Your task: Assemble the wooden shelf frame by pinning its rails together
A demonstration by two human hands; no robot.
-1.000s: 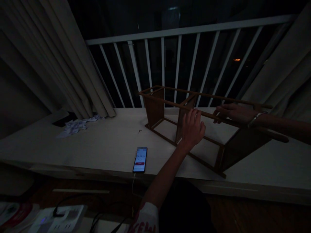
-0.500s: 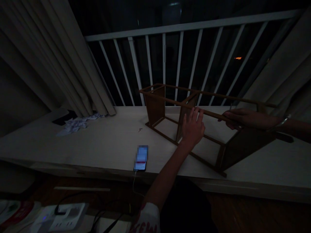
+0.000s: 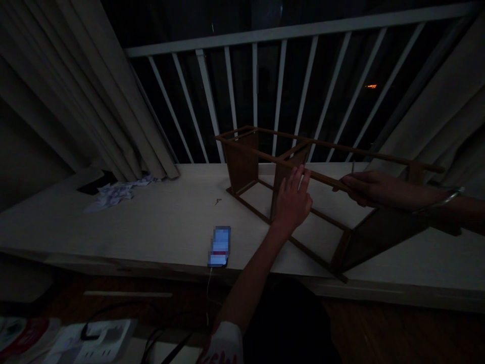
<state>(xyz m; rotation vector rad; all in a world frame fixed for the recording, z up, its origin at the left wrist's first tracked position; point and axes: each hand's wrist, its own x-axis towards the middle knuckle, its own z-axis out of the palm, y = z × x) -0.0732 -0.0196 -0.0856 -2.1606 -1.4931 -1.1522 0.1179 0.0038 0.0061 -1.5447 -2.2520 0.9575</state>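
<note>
A brown wooden shelf rack [image 3: 248, 161] lies on its side across a pale ledge, its framed panels standing upright between long rails. My left hand [image 3: 293, 199] rests against the near upper rail by the middle panel, fingers stretched out and spread. Further right, my right hand [image 3: 366, 187] is closed around the same rail, its thumb along the wood; a bangle circles that wrist. A thin upright sliver shows just above the right hand, too dark to identify. What lies inside the right palm is hidden.
A lit phone [image 3: 220, 246] with a cable lies at the ledge's [image 3: 170, 222] front edge. Near it is a tiny metal piece [image 3: 217, 201]. Crumpled paper or cloth [image 3: 111, 195] lies left by the curtain [image 3: 125, 101]. White railing [image 3: 261, 35] stands behind; a power strip [image 3: 104, 341] sits lower left.
The rack has shifted slightly, its near lower corner moving a little left. My left hand has moved slightly left with it. My right hand stays closed on the rail. The view has tilted a little.
</note>
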